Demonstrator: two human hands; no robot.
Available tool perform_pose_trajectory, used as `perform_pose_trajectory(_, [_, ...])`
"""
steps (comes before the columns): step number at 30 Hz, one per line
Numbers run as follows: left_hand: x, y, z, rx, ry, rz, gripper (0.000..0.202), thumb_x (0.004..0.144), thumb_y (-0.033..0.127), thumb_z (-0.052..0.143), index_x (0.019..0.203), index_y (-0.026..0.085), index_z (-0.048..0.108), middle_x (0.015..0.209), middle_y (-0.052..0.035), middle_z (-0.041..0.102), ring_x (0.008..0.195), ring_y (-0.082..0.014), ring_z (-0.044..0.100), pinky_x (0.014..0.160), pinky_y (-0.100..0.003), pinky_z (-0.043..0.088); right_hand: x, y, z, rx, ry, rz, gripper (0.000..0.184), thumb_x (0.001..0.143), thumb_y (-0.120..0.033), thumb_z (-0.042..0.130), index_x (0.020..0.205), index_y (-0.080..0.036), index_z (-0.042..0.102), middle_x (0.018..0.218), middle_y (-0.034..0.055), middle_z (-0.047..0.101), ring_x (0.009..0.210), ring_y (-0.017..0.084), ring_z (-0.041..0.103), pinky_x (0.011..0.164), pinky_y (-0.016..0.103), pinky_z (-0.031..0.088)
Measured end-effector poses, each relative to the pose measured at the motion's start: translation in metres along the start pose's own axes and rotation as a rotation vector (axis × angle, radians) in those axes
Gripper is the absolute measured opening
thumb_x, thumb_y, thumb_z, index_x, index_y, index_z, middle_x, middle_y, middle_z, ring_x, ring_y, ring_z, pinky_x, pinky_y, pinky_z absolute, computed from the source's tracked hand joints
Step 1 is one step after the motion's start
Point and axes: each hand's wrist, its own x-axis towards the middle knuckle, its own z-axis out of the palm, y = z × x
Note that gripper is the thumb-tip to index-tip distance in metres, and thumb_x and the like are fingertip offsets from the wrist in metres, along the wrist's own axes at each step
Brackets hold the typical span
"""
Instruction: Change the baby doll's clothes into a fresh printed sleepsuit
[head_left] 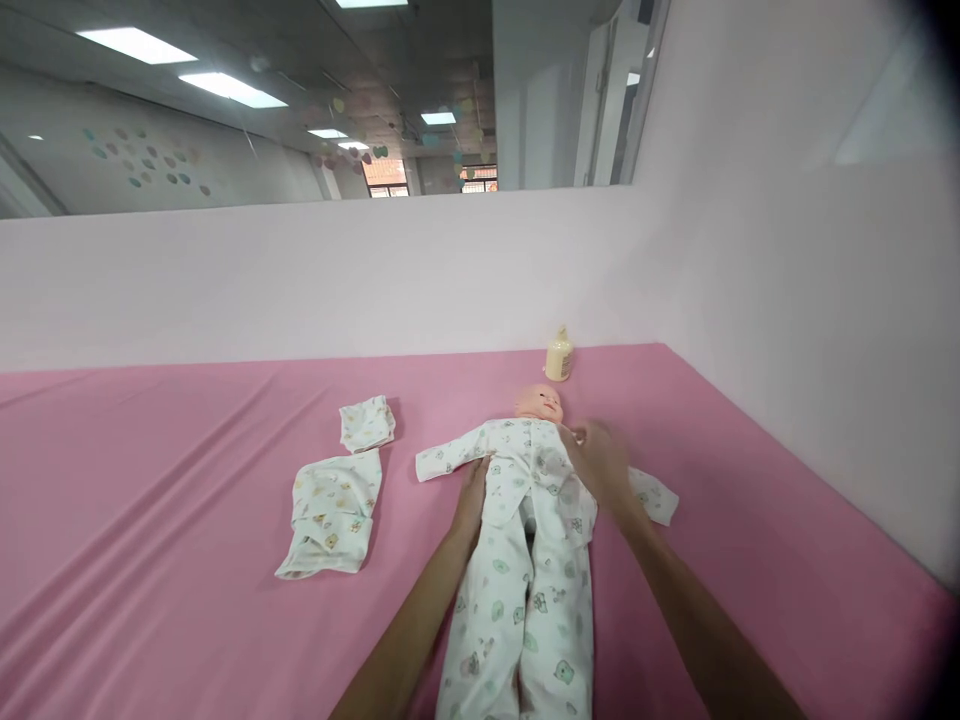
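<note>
A baby doll [538, 402] lies on its back, head toward the wall, dressed in a white printed baby top [517, 470] and matching baby trousers [495, 590]. My left hand [471, 497] rests along the side of the top, just below one outstretched sleeve, its fingers extended and partly hidden by cloth. At the doll's other shoulder, my right hand [598, 460] has its fingers closed on the edge of the baby top near the neck. The sleeve on that side pokes out beyond my right wrist. The trouser legs run down past the bottom of the view.
Pink sheeting [187, 480] covers the surface, which meets white walls at the back and right. Left of the doll lie a small folded printed cloth [367, 424] and a larger folded garment [334, 515]. A cream pump bottle [559, 356] stands beyond the doll's head.
</note>
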Motion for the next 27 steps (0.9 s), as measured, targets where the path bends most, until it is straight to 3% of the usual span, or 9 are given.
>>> perform_pose_trajectory(3, [-0.023,0.014,0.000,0.136,0.085,-0.004,0.064,0.093,0.061,0.042,0.143,0.020,0.038,0.151,-0.0123,0.042,0.138,-0.0279,0.042,0.112,-0.045,0.041,0.029,-0.031,0.010,-0.204,-0.135,-0.036,0.036,0.092,-0.047,0.044,0.095,-0.017,0.064,0.099,0.0144,0.067,0.088,0.028,0.065,0.073,0.036,0.046])
perform_pose_trajectory(7, [-0.034,0.042,-0.001,0.540,0.067,0.300,0.045,0.096,0.045,0.043,0.134,0.021,0.049,0.149,-0.0103,0.043,0.141,-0.0276,0.035,0.116,-0.047,0.034,0.044,-0.050,0.031,-0.411,-0.253,-0.109,0.023,0.092,-0.026,0.048,0.096,-0.014,0.067,0.102,0.0194,0.068,0.092,0.030,0.067,0.074,0.037,0.047])
perform_pose_trajectory(11, [0.008,0.068,0.009,0.746,-0.017,0.523,0.039,0.091,0.015,0.039,0.125,0.015,0.057,0.136,-0.0119,0.054,0.129,-0.0252,0.047,0.112,-0.043,0.038,0.048,-0.060,0.038,-0.477,-0.297,-0.214,0.023,0.086,-0.008,0.049,0.093,-0.011,0.071,0.103,0.0223,0.069,0.094,0.031,0.067,0.074,0.036,0.049])
perform_pose_trajectory(13, [0.035,0.076,0.018,0.809,-0.101,0.575,0.037,0.087,0.010,0.040,0.117,0.013,0.062,0.130,-0.0129,0.059,0.120,-0.0262,0.054,0.104,-0.042,0.044,0.052,-0.066,0.038,-0.523,-0.328,-0.271,0.022,0.083,-0.004,0.053,0.091,-0.010,0.072,0.101,0.0230,0.069,0.093,0.032,0.067,0.075,0.037,0.049])
perform_pose_trajectory(15, [0.054,0.078,0.027,0.877,-0.147,0.590,0.030,0.086,0.010,0.041,0.101,0.013,0.067,0.116,-0.0130,0.065,0.108,-0.0268,0.059,0.093,-0.040,0.048,0.057,-0.070,0.038,-0.573,-0.355,-0.317,0.021,0.079,-0.002,0.056,0.091,-0.009,0.073,0.098,0.0232,0.070,0.093,0.034,0.067,0.074,0.039,0.049])
perform_pose_trajectory(18, [0.062,0.074,0.036,0.935,-0.137,0.576,0.026,0.088,0.012,0.042,0.084,0.015,0.068,0.101,-0.0126,0.068,0.101,-0.0279,0.061,0.087,-0.040,0.048,0.064,-0.072,0.039,-0.644,-0.397,-0.381,0.022,0.078,-0.001,0.058,0.091,-0.008,0.074,0.096,0.0227,0.071,0.094,0.035,0.067,0.074,0.040,0.050])
perform_pose_trajectory(27, [0.061,0.067,0.038,0.966,-0.130,0.555,0.027,0.092,0.016,0.043,0.091,0.015,0.070,0.108,-0.0128,0.067,0.110,-0.0302,0.058,0.094,-0.044,0.045,0.080,-0.059,0.040,-0.638,-0.488,-0.498,0.014,0.075,-0.003,0.062,0.074,-0.013,0.071,0.091,0.0182,0.073,0.097,0.031,0.066,0.082,0.037,0.045])
